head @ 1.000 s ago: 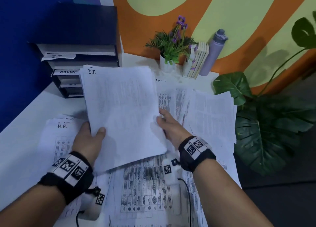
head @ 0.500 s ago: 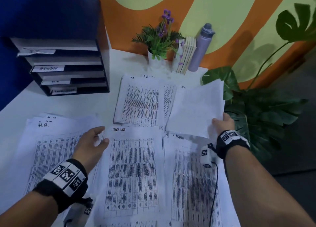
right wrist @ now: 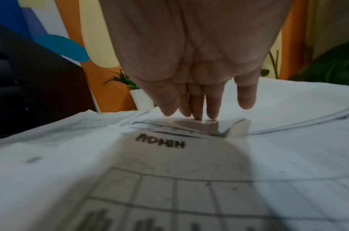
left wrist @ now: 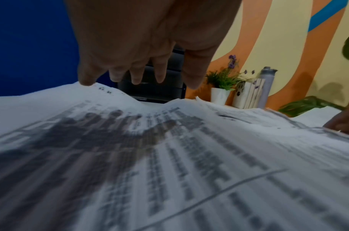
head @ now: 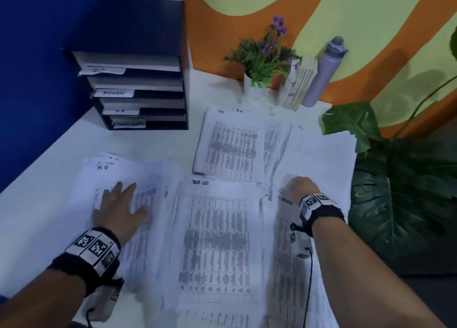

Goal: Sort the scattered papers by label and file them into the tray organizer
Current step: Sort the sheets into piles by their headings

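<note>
Printed papers cover the white table. My left hand (head: pixel 118 207) lies flat, fingers spread, on the pile marked H.R. (head: pixel 148 177) at the left; in the left wrist view its fingers (left wrist: pixel 137 78) reach over that pile (left wrist: pixel 130 156). My right hand (head: pixel 300 186) points down with straight fingers, whose tips (right wrist: pixel 199 115) touch paper edges just beyond the ADMIN sheet (right wrist: pixel 161 157). A task list sheet (head: pixel 217 228) lies between the hands. A plain-topped stack (head: pixel 321 154) lies at the right back. The black tray organizer (head: pixel 128 26) stands at the back left with labelled shelves.
Another H.R. stack (head: pixel 230 147) lies behind the task list. A potted plant (head: pixel 264 60), some books (head: pixel 300 85) and a purple bottle (head: pixel 321 73) stand at the back wall. A big-leaved plant (head: pixel 400 191) crowds the table's right edge.
My right hand carried the I.T. stack to the right back, laid it down and let go, then came to the ADMIN sheet. My left hand let go and settled on the H.R. pile.
</note>
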Tool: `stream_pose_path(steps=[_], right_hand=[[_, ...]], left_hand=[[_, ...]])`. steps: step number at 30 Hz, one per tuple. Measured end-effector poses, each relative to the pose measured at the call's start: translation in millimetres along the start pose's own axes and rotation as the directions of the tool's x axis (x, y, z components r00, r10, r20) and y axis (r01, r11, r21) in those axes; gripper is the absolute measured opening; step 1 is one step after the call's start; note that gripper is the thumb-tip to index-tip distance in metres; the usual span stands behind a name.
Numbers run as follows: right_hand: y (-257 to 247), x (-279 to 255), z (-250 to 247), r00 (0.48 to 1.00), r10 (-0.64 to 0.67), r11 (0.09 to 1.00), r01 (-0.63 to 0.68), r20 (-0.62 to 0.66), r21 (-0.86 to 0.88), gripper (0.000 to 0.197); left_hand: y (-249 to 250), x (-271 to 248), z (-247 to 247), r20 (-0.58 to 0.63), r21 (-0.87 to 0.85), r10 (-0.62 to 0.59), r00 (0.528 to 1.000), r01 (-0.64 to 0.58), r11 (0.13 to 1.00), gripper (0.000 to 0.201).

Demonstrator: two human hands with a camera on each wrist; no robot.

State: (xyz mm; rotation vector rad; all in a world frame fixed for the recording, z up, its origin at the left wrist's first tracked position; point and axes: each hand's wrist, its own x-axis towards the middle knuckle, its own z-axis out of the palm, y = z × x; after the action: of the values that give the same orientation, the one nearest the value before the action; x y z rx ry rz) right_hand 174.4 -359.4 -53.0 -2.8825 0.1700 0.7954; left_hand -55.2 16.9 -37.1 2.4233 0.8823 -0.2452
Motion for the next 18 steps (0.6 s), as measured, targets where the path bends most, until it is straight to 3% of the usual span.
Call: stream_pose_path(steps=[3, 7, 11, 15, 18], right_hand=[[-28, -24, 2, 0.991, -0.051, 0.995, 0.061, -0.124, 0.075, 0.035], [-86, -80, 21, 0.929, -0.303, 0.915, 0.346, -0.213, 0.207, 0.035], [-146, -148, 55, 0.894, -0.444, 0.812, 0.429, -0.059, 0.396, 0.032], [-185, -200, 93, 0.863, -0.478, 0.842, 0.397, 0.163, 0.364, 0.048], [-195, -221, 114, 0.872, -0.44, 0.834, 0.309, 0.214, 0.456, 0.057]], left_hand=[[-27, 2, -9, 0.069, 0.218, -0.12, 0.99, 0.102, 0.971, 0.079], [-61, -1, -18, 0.115, 0.297, -0.226, 0.967, 0.184, 0.937, 0.09], [-88, -7, -19, 0.186, 0.379, -0.183, 0.965, 0.101, 0.92, 0.095], [-104, -17, -8, 0.272, 0.406, -0.033, 0.962, -0.083, 0.91, 0.091], [-111, -25, -1, 0.315, 0.365, 0.092, 0.945, -0.21, 0.907, 0.087]])
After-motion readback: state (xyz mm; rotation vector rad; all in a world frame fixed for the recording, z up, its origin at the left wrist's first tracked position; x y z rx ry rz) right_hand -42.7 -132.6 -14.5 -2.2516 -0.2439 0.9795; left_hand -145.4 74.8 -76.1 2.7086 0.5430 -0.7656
